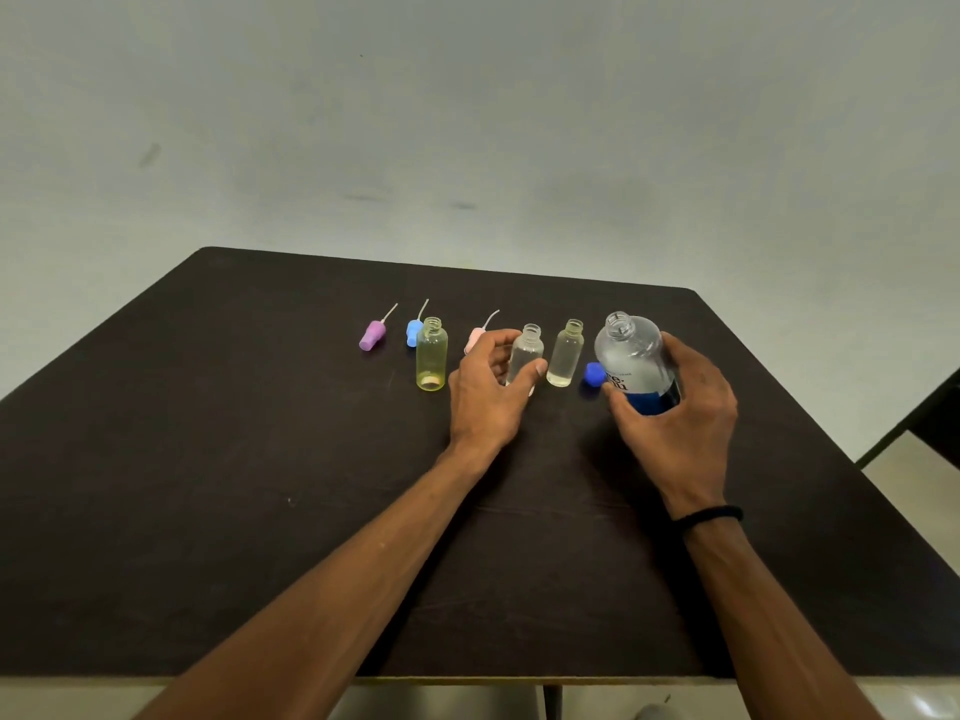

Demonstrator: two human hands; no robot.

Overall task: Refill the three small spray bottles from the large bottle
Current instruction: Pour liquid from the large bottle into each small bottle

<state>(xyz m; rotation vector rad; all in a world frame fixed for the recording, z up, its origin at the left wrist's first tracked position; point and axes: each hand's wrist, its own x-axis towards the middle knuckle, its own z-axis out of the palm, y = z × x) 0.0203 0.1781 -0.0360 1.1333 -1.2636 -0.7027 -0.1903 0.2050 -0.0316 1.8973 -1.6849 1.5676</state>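
Note:
Three small open bottles stand in a row on the dark table (pixel 260 459): a yellowish one (pixel 431 358) at the left, a clear middle one (pixel 525 353) and a clear right one (pixel 566 356) holding a little liquid. My left hand (pixel 491 392) wraps around the middle bottle. My right hand (pixel 675 413) grips the large clear bottle (pixel 631 356) with a blue label; it is uncapped and leans slightly left. Its blue cap (pixel 594 375) lies beside it.
Three spray heads with thin tubes lie behind the bottles: purple (pixel 373 336), blue (pixel 414 332) and pink (pixel 475 339), the pink one partly hidden by my left hand. A pale wall rises behind the table. A dark frame (pixel 914 433) stands off the right edge.

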